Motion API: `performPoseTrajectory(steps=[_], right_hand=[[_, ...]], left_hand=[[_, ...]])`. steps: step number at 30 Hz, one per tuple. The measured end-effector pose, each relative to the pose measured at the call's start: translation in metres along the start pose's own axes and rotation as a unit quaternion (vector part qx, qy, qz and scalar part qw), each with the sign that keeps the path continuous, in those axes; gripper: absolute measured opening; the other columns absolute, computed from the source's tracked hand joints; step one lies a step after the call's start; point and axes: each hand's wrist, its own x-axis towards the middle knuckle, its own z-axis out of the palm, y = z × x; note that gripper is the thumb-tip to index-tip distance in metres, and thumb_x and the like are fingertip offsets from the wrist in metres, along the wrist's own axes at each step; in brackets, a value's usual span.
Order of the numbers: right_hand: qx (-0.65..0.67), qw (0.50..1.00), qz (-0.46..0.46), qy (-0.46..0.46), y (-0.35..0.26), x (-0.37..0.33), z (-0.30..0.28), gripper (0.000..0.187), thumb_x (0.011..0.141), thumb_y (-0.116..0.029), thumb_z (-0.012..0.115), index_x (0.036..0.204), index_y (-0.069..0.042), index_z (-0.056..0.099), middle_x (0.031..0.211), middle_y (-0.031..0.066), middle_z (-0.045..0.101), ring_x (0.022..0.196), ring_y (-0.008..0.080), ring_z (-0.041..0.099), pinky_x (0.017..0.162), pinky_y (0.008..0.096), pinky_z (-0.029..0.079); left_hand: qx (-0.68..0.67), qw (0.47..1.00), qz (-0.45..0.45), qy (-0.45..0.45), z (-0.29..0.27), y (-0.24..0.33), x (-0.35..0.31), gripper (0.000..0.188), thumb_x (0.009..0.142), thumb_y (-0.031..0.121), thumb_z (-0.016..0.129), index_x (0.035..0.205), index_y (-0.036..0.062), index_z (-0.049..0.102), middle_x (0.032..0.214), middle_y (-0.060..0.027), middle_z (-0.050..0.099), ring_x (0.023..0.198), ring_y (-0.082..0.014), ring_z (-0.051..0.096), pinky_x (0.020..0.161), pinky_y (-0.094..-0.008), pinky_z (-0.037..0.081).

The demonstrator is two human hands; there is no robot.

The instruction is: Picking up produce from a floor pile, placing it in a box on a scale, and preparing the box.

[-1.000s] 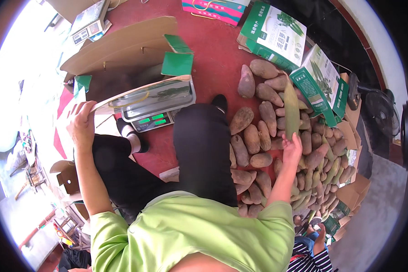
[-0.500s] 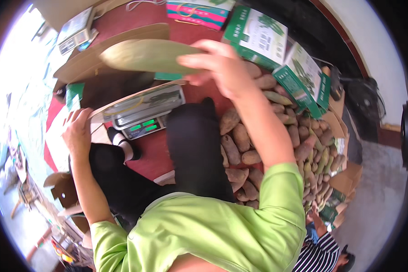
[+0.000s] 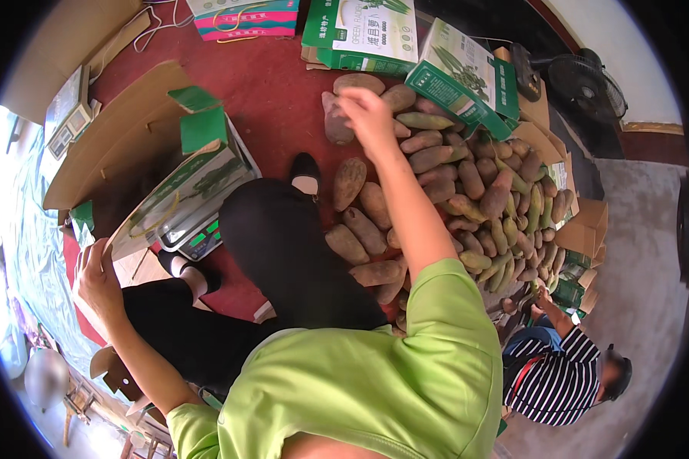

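My left hand (image 3: 99,281) is closed on the near edge of an open cardboard carton (image 3: 115,145), with its flaps standing up. The carton rests on the metal tray of a scale (image 3: 199,236) with a lit green display; its dark inside is mostly hidden. Ahead and to the right, my right hand (image 3: 366,121) is over the pile's far left edge, fingers loosely bent and nothing visible in them. Just beside its fingertips lies a soil-brown radish (image 3: 336,121). Another long radish (image 3: 360,83) lies beyond the hand.
A big pile of brown and green radishes (image 3: 486,183) spreads on my right. Green-and-white boxes (image 3: 463,73) and a pink-and-blue box (image 3: 245,21) stand beyond. A fan (image 3: 586,88) is at the far right. At lower right is another person in a striped shirt (image 3: 555,386).
My right hand has let go of the large green radish, now out of sight, and is over the pile's edge. My left hand keeps hold of the carton. The view has swung right.
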Motion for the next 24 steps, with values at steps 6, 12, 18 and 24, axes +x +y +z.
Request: performPoseTrajectory(steps=[6, 12, 18, 24], right_hand=[[-0.256, 0.951, 0.077, 0.156, 0.158, 0.007, -0.163, 0.026, 0.074, -0.020, 0.066, 0.093, -0.002, 0.066, 0.085, 0.0130, 0.067, 0.080, 0.0220, 0.064, 0.074, 0.0309, 0.049], [-0.383, 0.881, 0.146, 0.238, 0.192, 0.000, -0.257, 0.030, 0.076, -0.022, 0.063, 0.100, -0.003, 0.064, 0.093, 0.0158, 0.066, 0.090, 0.0299, 0.063, 0.082, 0.0356, 0.048], [-0.466, 0.823, 0.204, 0.253, 0.211, 0.027, -0.329, 0.043, 0.075, -0.028, 0.067, 0.110, -0.005, 0.059, 0.110, 0.0203, 0.060, 0.102, 0.0329, 0.058, 0.087, 0.0382, 0.046], [-0.515, 0.784, 0.270, 0.216, 0.211, 0.056, -0.349, 0.071, 0.077, -0.050, 0.060, 0.130, -0.004, 0.045, 0.131, 0.0218, 0.044, 0.124, 0.0348, 0.040, 0.103, 0.0407, 0.032]], left_hand=[[-0.032, 0.999, -0.004, 0.021, 0.012, -0.013, -0.003, 0.011, 0.085, 0.011, 0.059, 0.094, 0.0072, 0.063, 0.090, -0.0063, 0.064, 0.084, -0.0246, 0.061, 0.071, -0.0330, 0.047], [-0.022, 0.999, -0.007, 0.025, 0.012, -0.009, -0.003, 0.010, 0.083, 0.012, 0.063, 0.092, 0.0062, 0.064, 0.088, -0.0063, 0.064, 0.081, -0.0227, 0.062, 0.071, -0.0306, 0.047], [-0.066, 0.998, 0.005, 0.023, 0.023, -0.031, -0.003, 0.012, 0.082, 0.007, 0.064, 0.092, 0.0009, 0.063, 0.089, -0.0088, 0.064, 0.082, -0.0219, 0.060, 0.075, -0.0313, 0.046], [-0.045, 0.999, 0.014, 0.005, 0.023, -0.049, -0.005, 0.013, 0.083, 0.007, 0.061, 0.092, -0.0022, 0.062, 0.089, -0.0120, 0.063, 0.082, -0.0257, 0.058, 0.077, -0.0333, 0.044]])
